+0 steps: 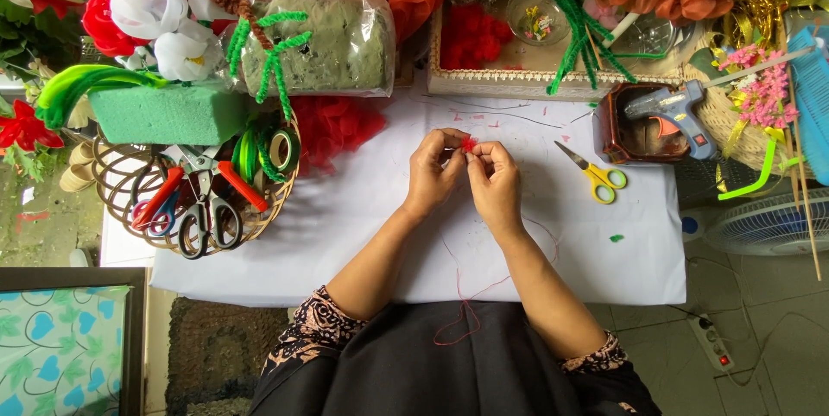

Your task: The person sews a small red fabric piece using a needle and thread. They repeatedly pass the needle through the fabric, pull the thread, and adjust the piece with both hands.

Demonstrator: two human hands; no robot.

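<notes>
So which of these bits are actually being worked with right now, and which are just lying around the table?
In use: left hand and right hand, fingers pinching a small red piece; thin red thread trailing to the lap.

Lying about: yellow scissors, glue gun, green foam block, basket of pliers.

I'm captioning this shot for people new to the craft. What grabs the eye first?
At centre, the left hand and right hand pinch a small red piece over the white table cover. Yellow-handled scissors lie to their right, and a glue gun rests in a brown tray beyond.
</notes>
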